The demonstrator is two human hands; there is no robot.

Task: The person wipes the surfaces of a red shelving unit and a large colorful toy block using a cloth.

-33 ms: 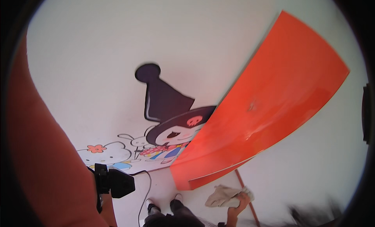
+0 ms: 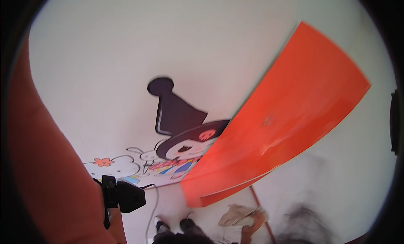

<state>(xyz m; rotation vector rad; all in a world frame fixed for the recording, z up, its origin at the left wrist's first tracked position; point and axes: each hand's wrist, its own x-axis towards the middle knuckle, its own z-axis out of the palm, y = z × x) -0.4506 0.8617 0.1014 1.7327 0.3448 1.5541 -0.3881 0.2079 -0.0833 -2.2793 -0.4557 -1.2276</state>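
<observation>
Grip (image 2: 256, 224) on beige cloth (image 2: 236, 215), fingers (image 2: 261, 217) indistinct

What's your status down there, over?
Left hand out of sight. Right hand gripping beige cloth. Orange panel above it in view. Blurred dark shape obscuring lower right.

On my end of the link I have the right hand (image 2: 258, 221) low in view, at the end of a short stretch of right forearm (image 2: 247, 236) rising from the lower edge. Its fingers are bent round into a grip; blur keeps me from reading each one. Further left I see my left foot (image 2: 159, 223) and right foot (image 2: 187, 221) side by side, slightly apart, toes pointing forward, the legs foreshortened. Along the left side a big reddish form (image 2: 46, 155) sits so near my lens that I cannot tell whether it is my left arm.
</observation>
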